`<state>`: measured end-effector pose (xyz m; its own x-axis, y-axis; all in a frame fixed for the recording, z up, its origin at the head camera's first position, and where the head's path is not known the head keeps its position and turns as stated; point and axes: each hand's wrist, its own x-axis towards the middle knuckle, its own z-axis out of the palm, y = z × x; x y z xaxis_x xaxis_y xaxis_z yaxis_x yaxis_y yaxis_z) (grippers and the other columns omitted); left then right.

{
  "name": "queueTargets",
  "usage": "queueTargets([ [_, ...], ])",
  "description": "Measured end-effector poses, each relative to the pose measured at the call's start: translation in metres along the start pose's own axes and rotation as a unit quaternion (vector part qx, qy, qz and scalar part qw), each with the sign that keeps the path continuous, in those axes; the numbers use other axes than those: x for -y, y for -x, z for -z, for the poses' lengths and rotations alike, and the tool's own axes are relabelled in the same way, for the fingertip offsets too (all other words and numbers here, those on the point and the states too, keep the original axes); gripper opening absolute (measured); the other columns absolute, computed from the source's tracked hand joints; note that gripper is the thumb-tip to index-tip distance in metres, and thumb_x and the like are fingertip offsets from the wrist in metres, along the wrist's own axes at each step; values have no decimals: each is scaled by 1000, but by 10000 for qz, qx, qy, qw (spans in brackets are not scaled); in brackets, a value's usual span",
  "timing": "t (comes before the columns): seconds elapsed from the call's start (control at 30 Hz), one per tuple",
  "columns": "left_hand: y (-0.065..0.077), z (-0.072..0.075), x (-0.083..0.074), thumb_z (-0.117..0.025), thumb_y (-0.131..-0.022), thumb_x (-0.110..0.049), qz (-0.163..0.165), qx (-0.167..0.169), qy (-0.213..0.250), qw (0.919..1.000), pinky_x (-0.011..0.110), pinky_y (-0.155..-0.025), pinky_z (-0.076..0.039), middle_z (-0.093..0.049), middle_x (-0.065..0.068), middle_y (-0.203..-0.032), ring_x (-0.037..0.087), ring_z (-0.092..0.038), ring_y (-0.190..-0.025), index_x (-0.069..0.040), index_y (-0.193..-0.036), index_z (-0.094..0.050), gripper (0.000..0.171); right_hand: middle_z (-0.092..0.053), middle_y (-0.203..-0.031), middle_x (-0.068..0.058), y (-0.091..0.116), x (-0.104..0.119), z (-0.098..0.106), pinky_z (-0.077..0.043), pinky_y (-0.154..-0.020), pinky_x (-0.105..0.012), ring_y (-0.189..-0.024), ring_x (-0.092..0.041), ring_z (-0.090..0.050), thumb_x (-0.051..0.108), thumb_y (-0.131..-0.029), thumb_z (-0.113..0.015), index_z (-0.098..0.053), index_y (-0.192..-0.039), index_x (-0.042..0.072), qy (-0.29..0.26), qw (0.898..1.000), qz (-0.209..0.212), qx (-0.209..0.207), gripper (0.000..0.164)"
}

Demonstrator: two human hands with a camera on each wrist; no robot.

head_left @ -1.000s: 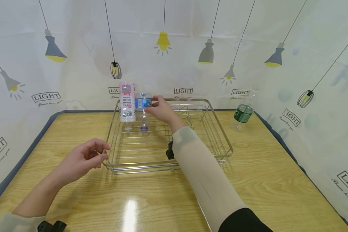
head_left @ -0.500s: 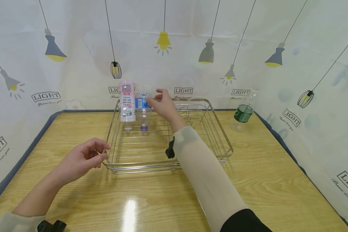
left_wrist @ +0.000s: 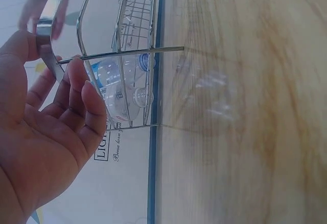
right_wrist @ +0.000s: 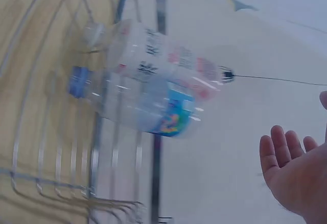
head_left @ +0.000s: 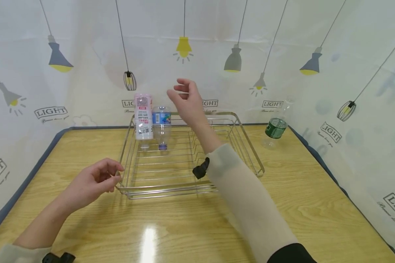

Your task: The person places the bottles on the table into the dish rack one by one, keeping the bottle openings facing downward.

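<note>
My left hand (head_left: 93, 182) grips the front left corner of a metal wire dish rack (head_left: 171, 189), its thumb and fingers at the flat rim (left_wrist: 45, 27). Above the back of the rack my right hand (head_left: 189, 104) is raised, fingers loosely bent and holding nothing. Two plastic bottles stand upside down in the rack's back left part. One has a pink and white label (head_left: 143, 117); the clear bottle (head_left: 162, 129) to its right has a blue label and its blue cap (right_wrist: 79, 82) pointing down. In the right wrist view, the hand is apart from both bottles.
A clear bottle with a green label (head_left: 276, 128) stands upright on the wooden table (head_left: 303, 182), right of the rack. Wire dividers (head_left: 197, 144) rise inside the rack's right part. A white lamp-patterned cloth (head_left: 210, 80) hangs behind and beside the table.
My right hand has let go of the blue-labelled bottle and moved up and away from it. The bottle stays upside down in the rack. My left hand keeps its place at the corner.
</note>
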<state>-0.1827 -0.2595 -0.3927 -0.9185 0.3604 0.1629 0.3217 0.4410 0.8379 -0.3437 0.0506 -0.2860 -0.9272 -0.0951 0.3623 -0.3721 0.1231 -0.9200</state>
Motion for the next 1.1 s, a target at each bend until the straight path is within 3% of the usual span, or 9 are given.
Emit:
queueTargets([
  [0.23, 2, 0, 1, -68, -109, -9, -29, -45, 57, 10000, 31, -67, -60, -67, 4, -100, 17, -65, -74, -8, -128, -63, 20, -64, -143, -6, 13, 47, 55, -57, -108, -34, -124, -21, -65, 26, -107, -70, -55, -150, 15, -272, 9982, 522, -61, 47],
  [0.4, 5, -1, 3, -68, -109, -8, -24, -58, 75, 10000, 31, -68, -61, -67, 6, -99, 16, -66, -75, -2, -129, -62, 22, -63, -144, -6, 28, 59, 103, -55, -111, -34, -127, -20, -64, 24, -107, -69, -55, -150, 14, 213, 9969, 733, -179, 47],
  [0.67, 8, 0, 4, -68, -110, -12, 128, -18, 24, 9999, 31, -68, -60, -68, 7, -99, 16, -66, -76, -2, -129, -62, 23, -62, -145, -1, 61, 37, 190, -50, -107, -27, -129, -14, -59, 33, -108, -68, -53, -153, 17, 1442, 9878, 448, -385, 49],
  [0.83, 5, 0, 2, -67, -111, -14, 175, 31, -7, 9998, 32, -69, -61, -68, 8, -101, 16, -66, -77, -2, -131, -61, 24, -60, -143, 6, 77, 17, 248, -49, -102, -20, -126, -7, -57, 38, -110, -66, -50, -156, 19, 1927, 9780, 154, -781, 53],
  [0.97, 1, 1, -1, -67, -111, -13, 183, 40, -35, 9998, 31, -69, -61, -68, 7, -101, 16, -66, -78, -1, -133, -61, 25, -59, -136, 13, 85, 2, 284, -50, -97, -13, -119, -1, -58, 39, -111, -63, -49, -156, 17, 1965, 9735, -82, -1168, 52],
  [1.1, -1, 1, -4, -66, -111, -13, 173, 62, -54, 9998, 30, -69, -60, -68, 6, -102, 16, -65, -78, -2, -133, -61, 26, -56, -127, 21, 91, -11, 308, -53, -94, -10, -114, 2, -60, 39, -111, -62, -49, -157, 17, 1819, 9716, -425, -1455, 52],
])
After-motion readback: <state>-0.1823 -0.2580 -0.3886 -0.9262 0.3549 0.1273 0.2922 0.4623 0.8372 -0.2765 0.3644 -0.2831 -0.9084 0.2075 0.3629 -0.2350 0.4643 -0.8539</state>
